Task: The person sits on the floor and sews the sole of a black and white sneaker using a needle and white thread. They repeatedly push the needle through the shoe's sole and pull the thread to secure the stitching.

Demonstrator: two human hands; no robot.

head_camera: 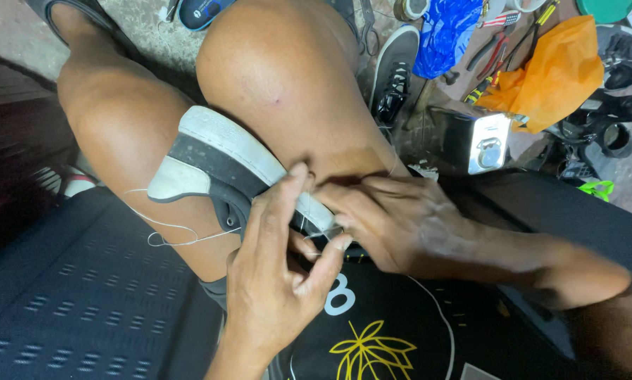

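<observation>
A black sneaker with a white sole [217, 151] is wedged between my bare knees, sole turned up. My left hand [277, 271] clasps the shoe's edge from below, thumb pressed against the sole. My right hand [400, 222] comes in from the right and pinches a thin white thread [168, 229] at the sole's rim; whether it also holds a needle is hidden by the fingers. The thread loops loosely across my left thigh.
On the concrete floor beyond my knees lie another black shoe [393, 74], a blue plastic bag [446, 32], an orange bag [559, 74], pliers and cutters [495, 53], a small metal box [488, 144] and dark shoe parts [615, 116].
</observation>
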